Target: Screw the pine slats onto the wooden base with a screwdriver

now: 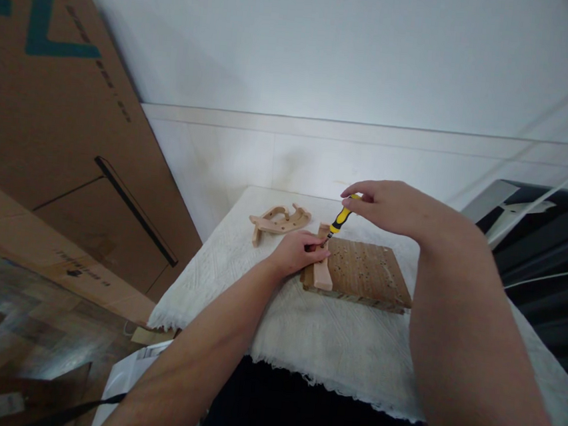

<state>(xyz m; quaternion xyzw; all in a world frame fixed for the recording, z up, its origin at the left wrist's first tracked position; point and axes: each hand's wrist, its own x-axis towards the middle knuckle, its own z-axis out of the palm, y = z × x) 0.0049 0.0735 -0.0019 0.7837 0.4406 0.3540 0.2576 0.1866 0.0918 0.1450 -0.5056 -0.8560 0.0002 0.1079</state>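
My right hand [376,205] is closed on the handle end of a yellow and black screwdriver [341,220], which slants down to the left. Its tip meets a pale wooden piece [323,274] close to my left fingers. That piece lies across the left end of a brown wooden board [366,271] pitted with small holes. My left hand [300,253] grips the pale piece and presses it on the board, fingers around the screwdriver's tip. Whether a screw sits under the tip is too small to tell. Behind my left hand rests a curved wooden part [280,221] with holes.
A cream cloth with a fringed edge [236,289] covers the table, which stands against a white wall [329,56]. On the left leans a large cardboard box [72,119]. Dark ribbed panels [555,266] and a white cable stand at the right.
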